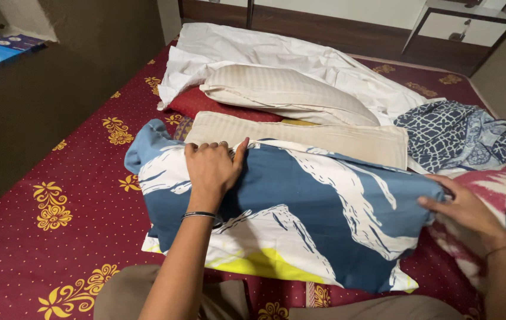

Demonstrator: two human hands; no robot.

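In the head view, the blue-and-white pillow (300, 213) lies at centre frame on the maroon bedspread (57, 237). The left hand (211, 169) presses flat on its upper-left edge; the right hand (463, 210) pinches its right corner.

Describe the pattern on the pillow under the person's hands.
Blue pillow with broad white brush-like streaks and a yellow patch near its lower edge; head view.

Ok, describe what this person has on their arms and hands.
Both forearms are bare, with no sleeves in view and no gloves. The left hand has a thin dark bangle around its wrist. The right hand has a thin dark thread or band around its wrist. No rings can be made out on either hand.
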